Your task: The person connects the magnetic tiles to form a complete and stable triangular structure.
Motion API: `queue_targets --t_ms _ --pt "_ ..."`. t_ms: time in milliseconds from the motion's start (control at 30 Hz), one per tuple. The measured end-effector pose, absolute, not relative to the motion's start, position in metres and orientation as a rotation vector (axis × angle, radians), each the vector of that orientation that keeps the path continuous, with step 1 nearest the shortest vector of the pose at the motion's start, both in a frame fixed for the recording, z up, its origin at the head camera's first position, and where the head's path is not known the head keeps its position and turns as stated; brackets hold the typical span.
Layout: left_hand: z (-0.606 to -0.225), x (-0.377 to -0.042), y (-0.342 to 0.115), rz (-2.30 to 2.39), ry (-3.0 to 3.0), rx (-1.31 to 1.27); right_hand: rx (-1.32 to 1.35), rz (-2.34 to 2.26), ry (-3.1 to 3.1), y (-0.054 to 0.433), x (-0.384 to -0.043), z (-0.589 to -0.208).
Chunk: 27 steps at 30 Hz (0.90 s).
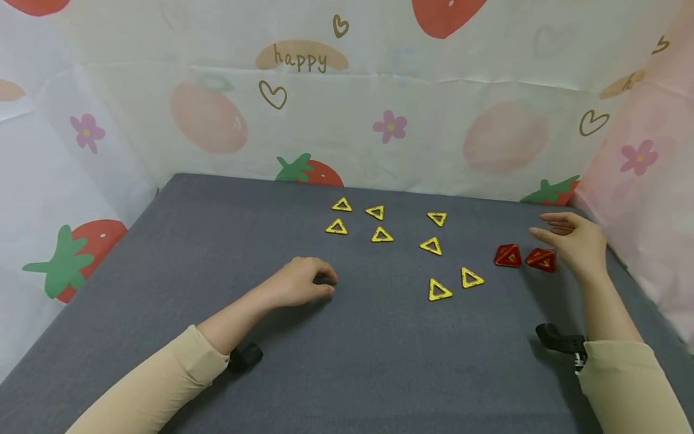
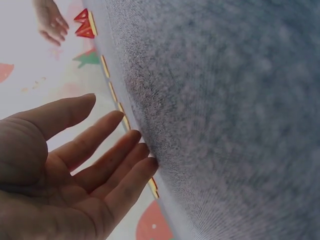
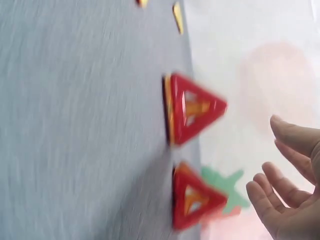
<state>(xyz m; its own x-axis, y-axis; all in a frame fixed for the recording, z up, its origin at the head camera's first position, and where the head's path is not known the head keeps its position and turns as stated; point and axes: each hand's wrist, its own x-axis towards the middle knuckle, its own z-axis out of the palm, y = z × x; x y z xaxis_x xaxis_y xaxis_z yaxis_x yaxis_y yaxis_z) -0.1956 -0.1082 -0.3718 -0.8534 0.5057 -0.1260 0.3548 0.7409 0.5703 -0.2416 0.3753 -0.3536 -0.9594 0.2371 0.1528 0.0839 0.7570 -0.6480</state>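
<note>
Two small pyramids stand side by side at the right of the table, a left pyramid (image 1: 508,255) and a right pyramid (image 1: 541,260). Their sides are red triangle frames, with a yellow edge along the base in the right wrist view. My right hand (image 1: 580,244) is raised just beside the right pyramid, fingers loosely bent and thumb apart, holding nothing. My left hand (image 1: 300,281) hovers low over or rests on the cloth at the middle, relaxed, with nothing in it. To its right and beyond it lie several flat yellow triangle frames (image 1: 431,246).
A dark grey cloth (image 1: 179,259) covers the table. Printed white curtains (image 1: 352,102) close off its back and both sides. Black wrist mounts (image 1: 558,340) stick out from both sleeves. Two yellow triangles (image 1: 439,290) lie nearest the front.
</note>
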Motion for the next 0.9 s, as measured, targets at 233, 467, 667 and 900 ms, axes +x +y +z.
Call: queue_targets --t_ms 233,467,667,900 --pt "-0.373 -0.199 -0.111 0.86 2.658 0.647 -0.142 0.993 -2.748 0.336 -0.243 -0.345" --pt "-0.375 -0.207 -0.114 0.918 2.657 0.584 -0.004 1.116 -2.771 0.305 -0.245 -0.344" --pt "-0.374 -0.217 -0.112 0.981 2.673 0.517 0.097 1.288 -2.771 0.276 -0.246 -0.347" --pt "-0.374 -0.245 -0.107 1.036 2.748 0.417 0.174 1.544 -2.773 0.233 -0.254 -0.346"
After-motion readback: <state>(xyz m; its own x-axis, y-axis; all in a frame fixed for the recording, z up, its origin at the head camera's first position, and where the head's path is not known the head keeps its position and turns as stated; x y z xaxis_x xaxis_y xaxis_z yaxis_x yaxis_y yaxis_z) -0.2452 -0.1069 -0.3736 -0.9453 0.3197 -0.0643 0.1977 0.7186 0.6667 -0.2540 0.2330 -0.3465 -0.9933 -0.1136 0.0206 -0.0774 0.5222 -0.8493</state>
